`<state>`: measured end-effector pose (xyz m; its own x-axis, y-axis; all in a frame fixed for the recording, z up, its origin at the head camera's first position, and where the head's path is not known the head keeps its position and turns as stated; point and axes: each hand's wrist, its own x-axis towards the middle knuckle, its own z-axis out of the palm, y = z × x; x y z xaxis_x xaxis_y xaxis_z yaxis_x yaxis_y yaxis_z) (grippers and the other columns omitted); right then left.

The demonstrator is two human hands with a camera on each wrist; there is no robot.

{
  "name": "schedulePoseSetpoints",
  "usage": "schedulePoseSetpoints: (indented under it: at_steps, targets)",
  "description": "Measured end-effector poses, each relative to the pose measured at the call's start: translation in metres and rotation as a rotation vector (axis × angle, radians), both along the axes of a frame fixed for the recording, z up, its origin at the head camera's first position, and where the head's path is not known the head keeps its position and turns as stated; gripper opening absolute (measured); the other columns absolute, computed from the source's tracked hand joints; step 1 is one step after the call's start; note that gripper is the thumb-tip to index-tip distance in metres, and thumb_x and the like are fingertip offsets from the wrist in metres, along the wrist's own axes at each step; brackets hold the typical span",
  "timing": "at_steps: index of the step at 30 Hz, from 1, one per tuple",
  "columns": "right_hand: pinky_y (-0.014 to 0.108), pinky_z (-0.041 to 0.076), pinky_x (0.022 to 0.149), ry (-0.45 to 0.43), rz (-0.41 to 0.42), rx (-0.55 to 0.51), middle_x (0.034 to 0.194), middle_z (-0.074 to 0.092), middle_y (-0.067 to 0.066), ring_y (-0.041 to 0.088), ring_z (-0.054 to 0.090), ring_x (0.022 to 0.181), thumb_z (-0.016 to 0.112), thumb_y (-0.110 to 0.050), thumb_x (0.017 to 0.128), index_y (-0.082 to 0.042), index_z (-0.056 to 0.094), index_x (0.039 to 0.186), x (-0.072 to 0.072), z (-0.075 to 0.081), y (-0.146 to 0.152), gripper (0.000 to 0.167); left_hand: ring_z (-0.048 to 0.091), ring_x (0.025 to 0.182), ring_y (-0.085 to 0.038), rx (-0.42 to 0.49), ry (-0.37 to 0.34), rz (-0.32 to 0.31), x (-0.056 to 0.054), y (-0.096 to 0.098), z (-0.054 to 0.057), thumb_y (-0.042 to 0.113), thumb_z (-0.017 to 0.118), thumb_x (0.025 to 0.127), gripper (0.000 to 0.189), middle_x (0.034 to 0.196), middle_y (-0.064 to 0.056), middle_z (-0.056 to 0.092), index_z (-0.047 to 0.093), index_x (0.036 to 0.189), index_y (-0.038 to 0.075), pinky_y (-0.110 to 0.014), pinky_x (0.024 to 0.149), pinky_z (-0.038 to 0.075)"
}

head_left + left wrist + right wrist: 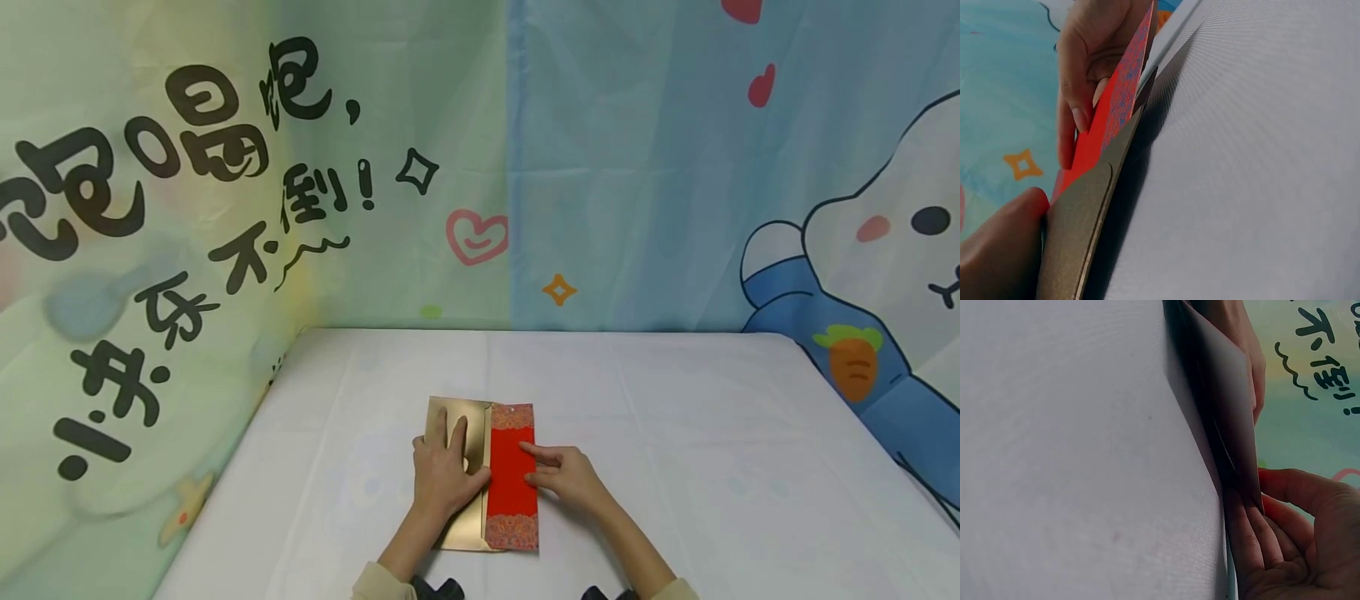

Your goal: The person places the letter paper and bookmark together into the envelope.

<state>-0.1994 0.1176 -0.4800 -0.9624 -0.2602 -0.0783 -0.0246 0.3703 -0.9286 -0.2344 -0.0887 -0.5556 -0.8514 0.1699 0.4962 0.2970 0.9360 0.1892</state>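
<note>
A folded card lies on the white table with a gold panel (465,532) on the left and a red panel (512,479) with patterned bands on the right. Across the gold side, my left hand (444,473) rests with its fingers spread, its thumb reaching to the red panel's edge. My right hand (572,477) pinches the red panel's outer edge. From the right wrist, the right hand's fingers (1259,534) show beneath the lifted flap's underside (1229,387). In the left wrist view the red panel (1092,147) tilts up off the table.
The white-covered table (675,400) reaches back to a cartoon-printed curtain (622,167). More curtain (135,300), with black lettering, runs along the left side. Pale sleeves (384,582) and dark wrist mounts (438,588) show at the front edge.
</note>
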Motion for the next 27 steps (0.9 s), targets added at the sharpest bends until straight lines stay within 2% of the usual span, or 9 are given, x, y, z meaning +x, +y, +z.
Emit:
schedulePoseSetpoints:
  at_steps: [2, 5, 8, 11, 18, 22, 27]
  targets:
    - [0.02, 0.042, 0.061, 0.002, 0.008, 0.003, 0.116, 0.055, 0.03, 0.034, 0.061, 0.098, 0.065, -0.002, 0.08, 0.009, 0.055, 0.122, -0.002, -0.002, 0.001, 0.044, 0.056, 0.097, -0.036, 0.008, 0.006, -0.006, 0.0, 0.0, 0.0, 0.049, 0.06, 0.068, 0.07, 0.135, -0.023, 0.041, 0.054, 0.126, 0.009, -0.047, 0.075, 0.034]
    - [0.02, 0.044, 0.063, 0.009, 0.016, 0.003, 0.118, 0.054, 0.028, 0.032, 0.061, 0.098, 0.066, -0.005, 0.08, 0.006, 0.056, 0.123, -0.01, -0.016, 0.003, 0.045, 0.057, 0.096, -0.036, 0.019, 0.016, -0.011, 0.0, 0.0, 0.0, 0.048, 0.061, 0.068, 0.07, 0.135, -0.024, 0.042, 0.053, 0.126, 0.008, -0.047, 0.075, 0.034]
    - [0.02, 0.041, 0.058, 0.022, 0.032, 0.012, 0.121, 0.054, 0.027, 0.03, 0.062, 0.098, 0.068, -0.007, 0.08, 0.003, 0.056, 0.124, -0.017, -0.032, 0.005, 0.047, 0.057, 0.095, -0.037, 0.024, 0.016, -0.01, 0.0, 0.0, 0.001, 0.049, 0.061, 0.069, 0.071, 0.135, -0.024, 0.041, 0.053, 0.127, 0.008, -0.047, 0.074, 0.034]
    - [0.02, 0.042, 0.057, 0.031, 0.052, 0.016, 0.124, 0.052, 0.025, 0.027, 0.063, 0.098, 0.07, -0.009, 0.079, 0.001, 0.056, 0.125, -0.021, -0.04, 0.007, 0.049, 0.057, 0.092, -0.038, 0.026, 0.006, -0.007, 0.0, 0.0, 0.001, 0.049, 0.06, 0.069, 0.073, 0.136, -0.024, 0.041, 0.051, 0.128, 0.008, -0.047, 0.075, 0.034]
    - [0.03, 0.05, 0.075, 0.046, 0.054, 0.041, 0.124, 0.053, 0.024, 0.029, 0.062, 0.098, 0.071, -0.009, 0.077, -0.002, 0.059, 0.124, -0.025, -0.046, 0.0, 0.048, 0.054, 0.084, -0.044, 0.05, 0.003, -0.008, 0.001, -0.001, -0.001, 0.047, 0.061, 0.068, 0.072, 0.137, -0.023, 0.041, 0.051, 0.128, 0.008, -0.047, 0.074, 0.035]
    - [0.034, 0.05, 0.078, 0.061, 0.028, 0.074, 0.123, 0.054, 0.022, 0.03, 0.062, 0.099, 0.071, -0.008, 0.077, -0.004, 0.06, 0.123, -0.025, -0.046, -0.005, 0.047, 0.053, 0.081, -0.043, 0.053, 0.011, -0.007, 0.001, -0.001, -0.001, 0.047, 0.06, 0.068, 0.072, 0.136, -0.023, 0.041, 0.051, 0.127, 0.008, -0.046, 0.073, 0.035]
    - [0.033, 0.049, 0.078, 0.037, -0.045, 0.08, 0.121, 0.056, 0.021, 0.027, 0.062, 0.098, 0.07, -0.006, 0.077, -0.007, 0.061, 0.123, -0.025, -0.043, -0.009, 0.047, 0.053, 0.077, -0.043, 0.055, 0.012, -0.005, 0.001, -0.001, -0.001, 0.047, 0.059, 0.068, 0.072, 0.135, -0.024, 0.042, 0.051, 0.127, 0.007, -0.046, 0.073, 0.035]
